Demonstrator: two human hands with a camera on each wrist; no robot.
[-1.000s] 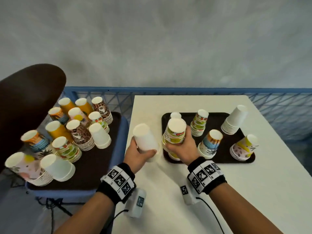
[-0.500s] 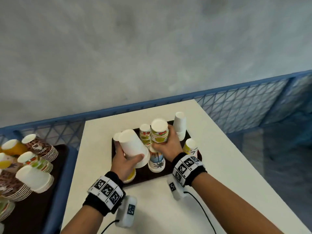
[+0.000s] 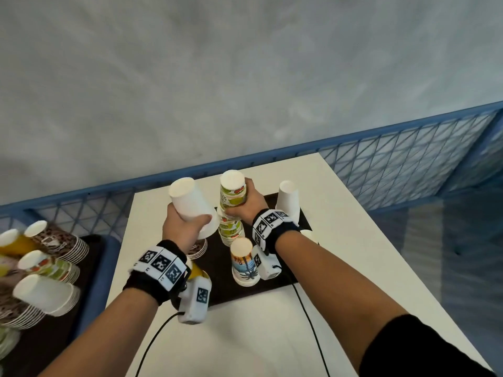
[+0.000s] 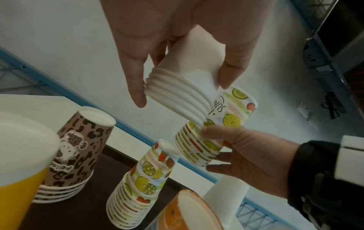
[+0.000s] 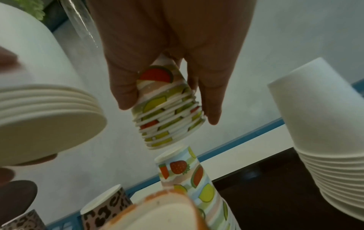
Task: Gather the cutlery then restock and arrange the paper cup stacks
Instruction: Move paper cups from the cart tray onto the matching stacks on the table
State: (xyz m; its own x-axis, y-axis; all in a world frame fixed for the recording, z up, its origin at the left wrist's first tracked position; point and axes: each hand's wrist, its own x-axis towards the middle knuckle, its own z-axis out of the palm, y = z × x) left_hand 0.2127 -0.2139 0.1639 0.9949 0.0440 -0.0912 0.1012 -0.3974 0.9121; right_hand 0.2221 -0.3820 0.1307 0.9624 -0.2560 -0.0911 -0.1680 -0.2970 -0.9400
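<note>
My left hand (image 3: 185, 227) grips an upside-down stack of plain white cups (image 3: 192, 206) (image 4: 183, 96), held tilted above the dark tray (image 3: 217, 268) on the white table. My right hand (image 3: 246, 205) grips a fruit-print cup stack (image 3: 232, 191) (image 5: 167, 115), held just above a matching fruit-print stack (image 3: 231, 232) (image 5: 189, 174) that stands on the tray. The two fruit stacks are apart in the right wrist view. Also on the tray stand a white stack (image 3: 288, 200), a beach-print stack (image 3: 245, 265) and a leopard-print stack (image 4: 76, 155).
A second dark tray (image 3: 54, 322) on a blue cart at the left carries several more cup stacks. A blue mesh railing (image 3: 394, 161) runs behind the table. Bare tabletop (image 3: 258, 336) lies in front of the tray, crossed by wrist-camera cables.
Both hands moved forward over the tray and rose. The fruit-print stack went from the tray's near edge to above the matching stack. The head turned right, pushing the cart to the edge of view.
</note>
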